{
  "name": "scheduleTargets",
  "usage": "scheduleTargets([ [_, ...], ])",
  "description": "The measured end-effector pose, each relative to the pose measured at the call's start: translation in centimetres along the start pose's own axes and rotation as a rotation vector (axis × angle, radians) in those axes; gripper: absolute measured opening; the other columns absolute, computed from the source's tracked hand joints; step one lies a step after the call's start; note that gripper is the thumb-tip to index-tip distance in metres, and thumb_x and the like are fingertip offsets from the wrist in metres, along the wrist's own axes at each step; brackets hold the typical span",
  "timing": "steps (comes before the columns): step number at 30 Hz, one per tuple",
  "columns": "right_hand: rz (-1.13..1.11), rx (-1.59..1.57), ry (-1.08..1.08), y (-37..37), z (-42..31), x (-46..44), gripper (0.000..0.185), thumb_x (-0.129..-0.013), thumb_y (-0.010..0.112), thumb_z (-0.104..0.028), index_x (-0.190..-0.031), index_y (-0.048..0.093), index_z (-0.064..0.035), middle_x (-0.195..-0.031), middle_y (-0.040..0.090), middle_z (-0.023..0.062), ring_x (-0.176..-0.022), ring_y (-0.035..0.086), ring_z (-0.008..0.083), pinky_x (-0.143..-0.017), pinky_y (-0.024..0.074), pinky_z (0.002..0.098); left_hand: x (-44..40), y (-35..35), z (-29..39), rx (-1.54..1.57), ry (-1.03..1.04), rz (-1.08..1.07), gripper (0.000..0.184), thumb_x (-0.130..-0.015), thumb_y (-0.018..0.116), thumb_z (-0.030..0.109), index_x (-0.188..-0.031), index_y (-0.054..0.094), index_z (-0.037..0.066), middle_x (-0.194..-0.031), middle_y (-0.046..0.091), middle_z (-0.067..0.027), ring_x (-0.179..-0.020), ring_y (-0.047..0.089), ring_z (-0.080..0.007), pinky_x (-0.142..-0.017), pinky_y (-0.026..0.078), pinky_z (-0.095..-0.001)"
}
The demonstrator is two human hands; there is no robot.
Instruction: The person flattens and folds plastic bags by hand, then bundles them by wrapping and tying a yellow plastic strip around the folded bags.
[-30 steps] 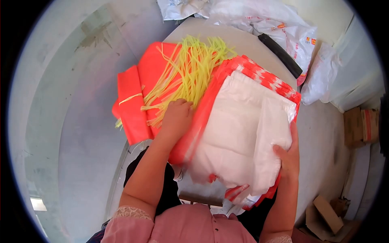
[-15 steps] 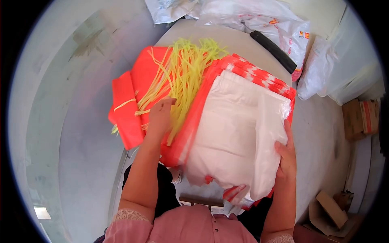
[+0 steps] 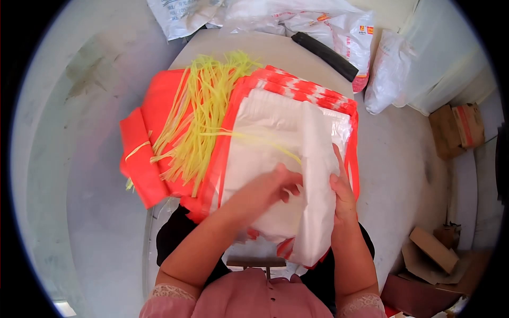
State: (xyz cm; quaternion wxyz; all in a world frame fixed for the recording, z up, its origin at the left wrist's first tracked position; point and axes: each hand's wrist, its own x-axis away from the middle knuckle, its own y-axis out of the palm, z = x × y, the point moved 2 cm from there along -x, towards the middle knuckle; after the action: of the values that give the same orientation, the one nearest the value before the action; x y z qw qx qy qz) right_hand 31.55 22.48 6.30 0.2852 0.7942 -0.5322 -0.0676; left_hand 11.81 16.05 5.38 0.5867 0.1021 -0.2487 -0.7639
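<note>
A stack of red-and-white plastic bags (image 3: 265, 127) lies over my lap and the table edge. My right hand (image 3: 343, 197) grips a folded white bag bundle (image 3: 316, 185) at the stack's right side, thumb on top. Over the white bags, my left hand (image 3: 278, 188) is blurred, its fingers curled close to the bundle; whether they pinch anything is unclear. A yellow strip (image 3: 265, 140) stretches from the pile of yellow strips (image 3: 204, 106) across the white bags to the bundle. That pile rests on red bags (image 3: 159, 95); a folded red bundle (image 3: 139, 153) tied with a yellow strip is at the left.
The table (image 3: 238, 45) carries a black roll (image 3: 326, 55) beyond the stack. White printed sacks (image 3: 339, 32) sit behind it, with another sack (image 3: 388, 74) to the right. Cardboard boxes (image 3: 450, 130) and an open carton (image 3: 432, 259) stand at the right.
My left hand has moved right from the yellow pile to over the white bags, and a yellow strip now spans them. My right hand has raised the folded bundle's edge. The view has shifted.
</note>
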Motion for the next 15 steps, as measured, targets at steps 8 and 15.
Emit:
scheduleTargets([
  [8,0.155,0.088,-0.042,-2.0,-1.7,0.9,0.099,-0.088,0.073,0.001,-0.171,0.019,-0.0083,-0.159,0.045,0.0185,-0.135,0.057,0.0275,-0.107,0.0541,0.0393,-0.4,4.3,-2.6,0.127,-0.092,0.148,0.063,-0.112,0.055,0.044,-0.151,0.047,-0.005,-0.133,0.064,-0.0149,-0.124,0.06,-0.0208,-0.107,0.05,-0.0386],
  [15,0.055,0.529,-0.018,-5.1,-0.8,1.4,0.105,-0.088,0.08,-0.004,-0.171,0.018,-0.0073,-0.165,0.04,0.018,-0.143,0.051,0.0271,-0.115,0.0472,0.0398,-0.5,4.9,-5.8,-0.138,-0.08,0.312,0.071,-0.097,0.067,0.003,-0.159,0.033,0.001,-0.141,0.062,-0.0152,-0.126,0.064,-0.0211,-0.106,0.053,-0.0369],
])
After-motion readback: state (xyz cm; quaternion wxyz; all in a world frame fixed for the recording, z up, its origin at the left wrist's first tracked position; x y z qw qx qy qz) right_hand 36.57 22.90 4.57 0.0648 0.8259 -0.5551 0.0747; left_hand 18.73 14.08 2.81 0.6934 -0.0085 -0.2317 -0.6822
